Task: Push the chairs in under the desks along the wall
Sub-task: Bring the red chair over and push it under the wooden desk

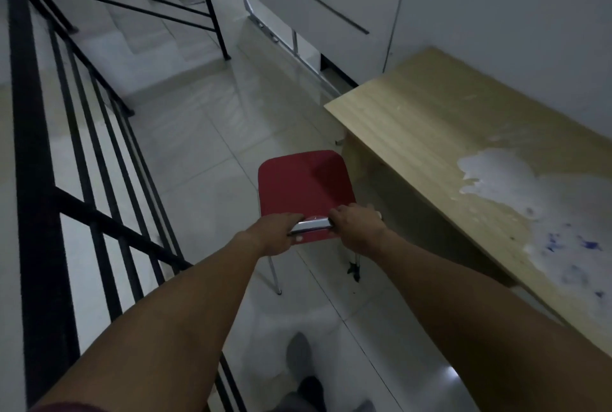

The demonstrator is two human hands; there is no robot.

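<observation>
We see a red chair [304, 184] standing on the pale tiled floor [198, 153], just beside the left front corner of the counter [440, 133] and not under it. Its seat points away from us, and a chrome bar [311, 225] runs along the top of its backrest. Two thin metal legs [275, 274] show below the seat on the near side.

Our left hand [278, 234] grips the left end of that bar, its fingers [291, 219] curled over the top and the thumb below against the red back. Our right hand [359, 224] grips the right end in the same way, fingers wrapped down over the bar and out of sight behind it. Both forearms reach straight out from the bottom of the view.

The counter has a light wood top and stands along the white wall [496, 14] on the right. A large white patch [516, 179] covers part of its surface, with blue marks [576, 242] nearer to us. On the left a black metal railing [82, 153] runs beside the floor, and beyond it stairs [139, 24] rise. A grey shoe [299, 355] shows at the bottom.
</observation>
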